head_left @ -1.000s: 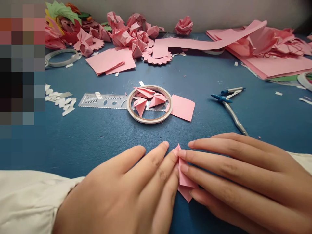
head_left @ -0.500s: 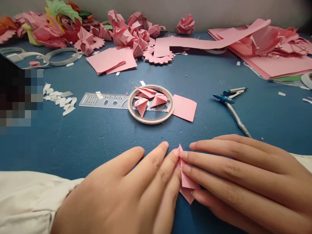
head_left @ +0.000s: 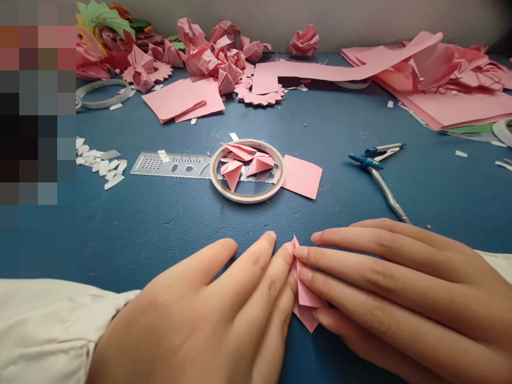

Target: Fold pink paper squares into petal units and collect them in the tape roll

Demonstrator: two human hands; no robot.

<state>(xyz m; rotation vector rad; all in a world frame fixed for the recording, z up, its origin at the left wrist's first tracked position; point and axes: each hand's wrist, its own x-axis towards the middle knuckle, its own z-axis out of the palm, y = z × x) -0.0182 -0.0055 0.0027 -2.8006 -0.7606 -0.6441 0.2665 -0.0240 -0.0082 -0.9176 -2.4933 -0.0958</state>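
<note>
A small folded piece of pink paper (head_left: pixel 307 298) lies on the blue table between my hands, its point facing away from me. My left hand (head_left: pixel 208 314) grips its left side, with fingertips near the pointed tip; the thumb side is partly hidden. From the right, my right hand (head_left: pixel 392 288) presses its fingertips on the fold and holds the lower edge with the thumb. Just beyond, a roll of tape (head_left: pixel 248 200) lies flat around several folded pink paper pieces (head_left: pixel 260 164). A pink paper rectangle (head_left: pixel 304 177) sits beside the roll.
A clear plastic ruler (head_left: pixel 160 173) extends left from under the tape roll. A compass (head_left: pixel 386 189) lies to the right. White paper scraps (head_left: pixel 104 165) are at left. Pink folded paper shapes (head_left: pixel 204 53) and pink sheets (head_left: pixel 460 109) are piled along the back. Another tape roll (head_left: pixel 104 101) stands back left.
Almost nothing differs. Both hands keep hold of the folded pink paper, with only a very slight shift of the fingers and paper.
</note>
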